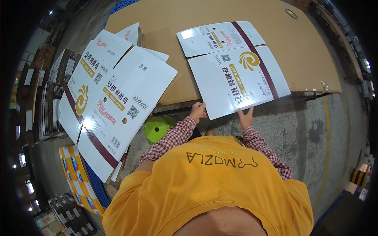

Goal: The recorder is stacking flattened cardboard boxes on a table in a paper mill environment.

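A flat, unfolded white carton [228,78] with a maroon stripe and a gold swirl lies on the brown cardboard surface in front of me, its near edge jutting past the table edge toward me. My left hand [198,112] is closed at the carton's near left corner, fingers curled against its edge. At the near edge, farther right, my right hand [246,118] touches the carton with thumb and forefinger spread apart. To my left rests a tilted stack of similar flat cartons [130,88], partly fanned out.
Brown cardboard [169,19] covers the wide table. A lime-green reel [157,129] with a central hole is on the floor between the stack and my left forearm. An orange-and-white patterned box [76,177] stands below the stack. Bundled flat cartons [59,90] line the far left.
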Demonstrator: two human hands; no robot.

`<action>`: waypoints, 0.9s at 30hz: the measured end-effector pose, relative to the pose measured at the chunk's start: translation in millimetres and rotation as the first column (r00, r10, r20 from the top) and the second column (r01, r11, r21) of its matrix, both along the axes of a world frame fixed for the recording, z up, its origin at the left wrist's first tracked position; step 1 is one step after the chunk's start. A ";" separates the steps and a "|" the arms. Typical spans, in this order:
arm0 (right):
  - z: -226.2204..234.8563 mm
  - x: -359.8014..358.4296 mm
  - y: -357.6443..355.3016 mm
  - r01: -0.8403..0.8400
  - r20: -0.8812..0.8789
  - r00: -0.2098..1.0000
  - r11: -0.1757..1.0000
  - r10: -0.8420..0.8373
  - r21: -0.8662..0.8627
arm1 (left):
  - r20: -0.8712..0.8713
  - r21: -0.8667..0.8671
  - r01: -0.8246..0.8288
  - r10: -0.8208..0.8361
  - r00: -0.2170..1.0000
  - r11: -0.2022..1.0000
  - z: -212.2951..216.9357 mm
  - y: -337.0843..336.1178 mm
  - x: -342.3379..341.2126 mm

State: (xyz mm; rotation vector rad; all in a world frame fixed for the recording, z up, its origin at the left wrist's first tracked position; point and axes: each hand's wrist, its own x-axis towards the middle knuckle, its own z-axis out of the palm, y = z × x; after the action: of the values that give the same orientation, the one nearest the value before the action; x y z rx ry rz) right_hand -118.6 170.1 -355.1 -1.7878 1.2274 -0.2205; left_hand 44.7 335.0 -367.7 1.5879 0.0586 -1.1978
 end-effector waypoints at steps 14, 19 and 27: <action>97.5 -36.0 -31.5 0.068 0.607 0.555 0.758 -0.569 0.649 | -0.224 -0.747 -0.215 0.066 0.972 0.629 100.2 -52.8 52.0; 107.0 -54.7 -25.6 0.048 0.580 0.562 0.723 -0.589 0.689 | -0.137 -0.782 -0.158 0.082 0.987 0.602 94.3 -57.3 54.9; 104.4 -65.7 -29.0 0.028 0.629 0.566 0.775 -0.533 0.631 | -0.116 -0.668 -0.163 0.114 0.987 0.726 84.5 -72.9 88.7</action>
State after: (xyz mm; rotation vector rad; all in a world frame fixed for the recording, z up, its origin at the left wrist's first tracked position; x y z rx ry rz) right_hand -184.3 141.1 -250.7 -0.7521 0.7810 -0.6944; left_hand 133.4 262.1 -283.2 0.8741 -0.1980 -0.9912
